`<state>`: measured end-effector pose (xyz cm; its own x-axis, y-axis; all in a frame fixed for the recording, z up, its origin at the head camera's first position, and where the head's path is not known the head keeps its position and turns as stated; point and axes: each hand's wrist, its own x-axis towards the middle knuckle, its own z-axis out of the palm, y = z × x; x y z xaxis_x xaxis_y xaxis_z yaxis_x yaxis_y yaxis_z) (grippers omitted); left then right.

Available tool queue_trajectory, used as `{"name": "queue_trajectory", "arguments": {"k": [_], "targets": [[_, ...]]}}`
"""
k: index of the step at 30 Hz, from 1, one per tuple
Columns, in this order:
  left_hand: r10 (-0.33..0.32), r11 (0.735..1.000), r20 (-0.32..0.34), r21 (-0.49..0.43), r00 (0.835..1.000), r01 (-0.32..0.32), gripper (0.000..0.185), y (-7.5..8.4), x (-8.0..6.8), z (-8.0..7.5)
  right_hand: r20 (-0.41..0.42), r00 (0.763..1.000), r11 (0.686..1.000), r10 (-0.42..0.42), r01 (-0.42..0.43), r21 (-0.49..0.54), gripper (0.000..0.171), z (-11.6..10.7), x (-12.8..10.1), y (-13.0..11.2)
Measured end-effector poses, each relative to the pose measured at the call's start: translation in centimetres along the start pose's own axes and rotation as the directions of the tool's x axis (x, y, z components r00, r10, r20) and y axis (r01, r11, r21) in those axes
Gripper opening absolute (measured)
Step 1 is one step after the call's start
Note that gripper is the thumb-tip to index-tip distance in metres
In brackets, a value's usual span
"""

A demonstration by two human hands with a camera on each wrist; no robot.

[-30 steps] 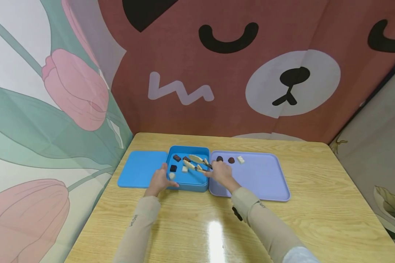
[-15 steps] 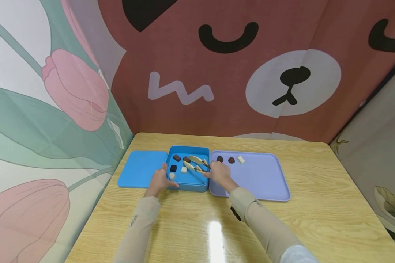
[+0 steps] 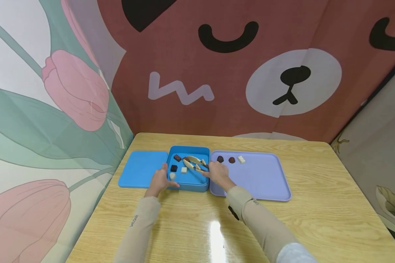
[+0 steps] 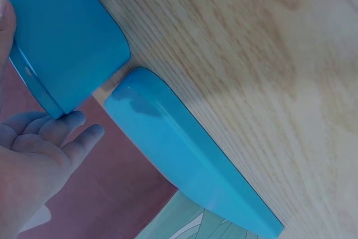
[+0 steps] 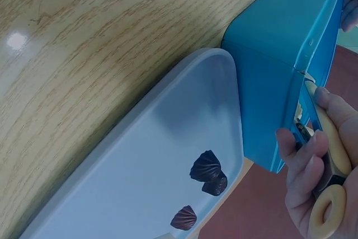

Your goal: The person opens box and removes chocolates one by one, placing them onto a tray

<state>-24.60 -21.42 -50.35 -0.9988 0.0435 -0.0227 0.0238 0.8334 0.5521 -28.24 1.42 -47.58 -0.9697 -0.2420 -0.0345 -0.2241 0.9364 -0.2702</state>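
My right hand (image 3: 218, 172) grips a pair of beige-tipped tongs (image 3: 188, 165) and reaches over the right wall of a blue box (image 3: 192, 187). Inside the box, the tong tips close around a brown chocolate (image 3: 185, 159), which they partly cover. Another brown chocolate (image 3: 177, 158), a black one (image 3: 173, 168), a white block (image 3: 184, 170) and a pale rounded piece (image 3: 172, 176) lie there too. My left hand (image 3: 159, 180) holds the box at its near left corner, thumb along the front wall and fingers at the left side (image 4: 50, 127).
Left of the box, its flat blue lid (image 3: 141, 170) lies on the wooden table (image 3: 184, 219). A lilac tray (image 3: 256, 179) adjoins the right side, with a dark shell-shaped chocolate (image 5: 207, 167), a reddish-brown one (image 3: 232, 160) and a white one (image 3: 241, 159) along its far edge.
The tongs have shifted slightly left and their tips have narrowed around the brown chocolate. The white block has moved a little toward the front. My left hand stays at the corner.
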Motion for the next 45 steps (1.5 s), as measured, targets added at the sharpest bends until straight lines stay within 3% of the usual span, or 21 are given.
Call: {"name": "queue_trajectory", "arguments": {"k": [14,25,45], "targets": [[-0.024,1.000,0.021,-0.019,0.999,0.025,0.113,0.3,-0.1,-0.1,-0.006,1.000,0.999,-0.010,0.010,0.046,0.037,-0.2,-0.4,0.2],[0.009,1.000,0.011,-0.005,1.000,-0.009,0.112,0.0,-0.2,0.0,-0.036,0.999,0.996,-0.016,0.019,0.090,0.038,-0.9,-1.4,1.1],[0.012,1.000,0.008,0.016,1.000,-0.012,0.111,0.1,-0.2,0.0,-0.113,0.993,0.986,-0.018,0.036,0.164,0.036,-2.0,-4.0,3.4]]}}
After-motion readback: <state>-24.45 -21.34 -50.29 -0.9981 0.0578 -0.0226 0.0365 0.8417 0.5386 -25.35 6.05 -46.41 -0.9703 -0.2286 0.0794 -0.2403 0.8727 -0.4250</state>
